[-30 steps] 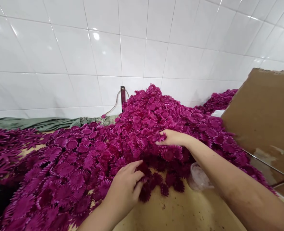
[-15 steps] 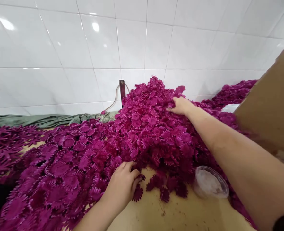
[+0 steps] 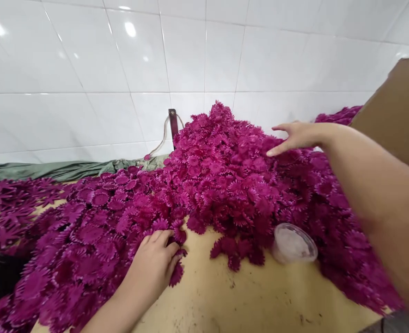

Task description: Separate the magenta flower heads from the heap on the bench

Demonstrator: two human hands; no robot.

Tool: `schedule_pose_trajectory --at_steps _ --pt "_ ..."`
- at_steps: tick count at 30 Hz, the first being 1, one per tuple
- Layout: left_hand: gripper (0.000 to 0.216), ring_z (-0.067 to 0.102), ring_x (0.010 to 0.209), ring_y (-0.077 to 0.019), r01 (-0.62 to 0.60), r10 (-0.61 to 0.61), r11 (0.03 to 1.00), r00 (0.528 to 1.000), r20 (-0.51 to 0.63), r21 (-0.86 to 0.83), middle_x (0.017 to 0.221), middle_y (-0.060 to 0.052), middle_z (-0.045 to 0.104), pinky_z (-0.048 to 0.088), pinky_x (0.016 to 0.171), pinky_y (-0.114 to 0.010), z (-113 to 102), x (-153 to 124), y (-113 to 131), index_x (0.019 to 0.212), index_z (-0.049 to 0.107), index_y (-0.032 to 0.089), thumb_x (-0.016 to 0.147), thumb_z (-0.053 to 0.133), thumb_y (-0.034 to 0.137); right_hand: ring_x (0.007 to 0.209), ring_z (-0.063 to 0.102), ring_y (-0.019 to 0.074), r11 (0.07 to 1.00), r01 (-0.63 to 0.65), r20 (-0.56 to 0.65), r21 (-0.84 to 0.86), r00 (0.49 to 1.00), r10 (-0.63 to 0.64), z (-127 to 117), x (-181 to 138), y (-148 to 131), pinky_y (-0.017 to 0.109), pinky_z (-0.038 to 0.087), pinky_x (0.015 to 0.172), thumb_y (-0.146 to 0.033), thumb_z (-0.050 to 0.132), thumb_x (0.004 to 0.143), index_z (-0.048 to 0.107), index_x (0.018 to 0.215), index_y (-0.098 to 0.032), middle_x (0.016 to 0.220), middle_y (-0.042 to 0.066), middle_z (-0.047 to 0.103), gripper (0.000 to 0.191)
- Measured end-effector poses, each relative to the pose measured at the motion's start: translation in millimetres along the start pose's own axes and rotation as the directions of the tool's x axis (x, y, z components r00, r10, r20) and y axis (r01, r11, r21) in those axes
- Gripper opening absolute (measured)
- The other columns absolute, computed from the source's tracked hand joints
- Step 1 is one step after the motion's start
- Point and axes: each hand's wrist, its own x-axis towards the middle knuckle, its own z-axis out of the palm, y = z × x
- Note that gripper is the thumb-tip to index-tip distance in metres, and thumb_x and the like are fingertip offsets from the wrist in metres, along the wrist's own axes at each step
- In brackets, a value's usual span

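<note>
A large heap of magenta artificial flower pieces (image 3: 221, 171), round with fringed edges, is piled against the tiled wall. My left hand (image 3: 157, 254) rests low at the heap's left front, its fingers curled round a few magenta flower pieces (image 3: 177, 274) that stick out below the fingertips. At the heap's upper right, my right hand (image 3: 296, 135) is open, thumb and fingers spread apart, with nothing seen in it. Its fingertips are over the heap's right slope.
A clear plastic tub (image 3: 294, 243) with whitish contents stands at the heap's right front on the yellowish tabletop (image 3: 232, 296). A cardboard sheet (image 3: 394, 111) leans at right. Green cloth (image 3: 69, 171) lies along the wall. Star-shaped magenta pieces (image 3: 6, 212) lie far left.
My right hand has let go of a flower piece and moved right, spreading its fingers. My left hand has drawn left with its flower pieces, and more bare tabletop shows beside it.
</note>
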Motion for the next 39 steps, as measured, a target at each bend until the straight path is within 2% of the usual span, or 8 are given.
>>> schedule_pose_trajectory --at_steps 5,8,11,16,25,31,35,39 --pt "0.023 0.055 0.091 -0.0259 0.020 -0.019 1.000 0.998 0.052 -0.006 0.099 -0.010 0.062 0.043 0.074 -0.040 -6 -8 1 0.077 0.067 0.020 0.079 0.044 0.021 0.090 0.056 0.0227 0.951 0.292 0.088 -0.097 0.955 -0.285 33 -118 -45 0.036 0.046 0.078 -0.026 0.053 0.078 0.062 0.095 -0.011 0.098 0.013 0.059 0.024" --pt "0.023 0.055 0.092 -0.0256 0.028 -0.030 0.999 0.997 0.069 0.026 0.100 -0.009 0.063 0.042 0.077 -0.040 -11 -12 3 0.076 0.067 0.020 0.079 0.044 0.019 0.089 0.054 0.0270 0.882 0.463 0.301 -0.089 0.857 -0.419 85 -173 -66 0.037 0.047 0.071 -0.035 0.056 0.075 0.060 0.100 -0.013 0.098 0.015 0.057 0.034" --pt "0.025 0.056 0.092 -0.0244 0.040 -0.045 0.997 0.996 0.077 0.063 0.099 -0.008 0.064 0.042 0.077 -0.040 -15 -19 4 0.077 0.067 0.021 0.080 0.043 0.019 0.098 0.050 0.0312 0.917 0.386 0.305 -0.104 0.890 -0.340 126 -184 -73 0.040 0.045 0.074 -0.044 0.054 0.074 0.040 0.125 -0.013 0.117 0.020 0.046 0.061" --pt "0.026 0.057 0.092 -0.0230 0.070 -0.076 0.994 0.995 0.069 0.089 0.100 -0.008 0.064 0.042 0.078 -0.038 -17 -29 2 0.081 0.067 0.021 0.080 0.041 0.020 0.089 0.055 0.0255 0.917 0.391 0.333 -0.081 0.878 -0.345 149 -163 -78 0.033 0.045 0.068 -0.018 0.039 0.083 0.052 0.110 -0.017 0.103 0.016 0.053 0.030" --pt "0.026 0.060 0.086 -0.0223 0.053 -0.050 0.990 0.998 -0.026 0.129 0.095 -0.007 0.066 0.043 0.074 -0.036 -12 -33 -12 0.078 0.068 0.023 0.079 0.042 0.021 0.086 0.059 0.0215 0.931 0.364 0.367 -0.026 0.870 -0.330 137 -143 -72 0.029 0.044 0.073 -0.022 0.043 0.081 0.053 0.107 -0.018 0.102 0.011 0.052 0.028" --pt "0.025 0.054 0.097 -0.0263 0.053 -0.036 0.995 0.979 -0.202 0.079 0.108 -0.010 0.060 0.043 0.078 -0.040 -21 -37 -11 0.081 0.067 0.022 0.079 0.044 0.028 0.087 0.060 0.0255 0.920 0.390 0.455 0.035 0.814 -0.362 102 -155 -73 0.031 0.044 0.075 -0.032 0.069 0.061 0.046 0.122 -0.019 0.117 0.016 0.046 0.067" --pt "0.023 0.053 0.096 -0.0287 0.097 -0.076 0.994 0.935 -0.346 0.045 0.105 -0.009 0.060 0.040 0.077 -0.044 -40 -35 1 0.082 0.066 0.025 0.077 0.045 0.031 0.087 0.060 0.0208 0.929 0.358 0.310 0.091 0.877 -0.368 65 -167 -50 0.029 0.043 0.076 -0.028 0.050 0.078 0.058 0.107 -0.020 0.105 0.010 0.057 0.031" --pt "0.025 0.058 0.074 -0.0217 0.064 -0.094 0.990 0.963 -0.253 -0.126 0.078 -0.005 0.065 0.043 0.067 -0.035 -48 -28 20 0.081 0.066 0.023 0.078 0.042 0.032 0.079 0.060 0.0176 0.965 0.250 0.244 -0.085 0.944 -0.223 43 -170 -13 0.027 0.042 0.073 -0.018 0.038 0.082 0.064 0.085 -0.016 0.088 0.008 0.064 0.027"
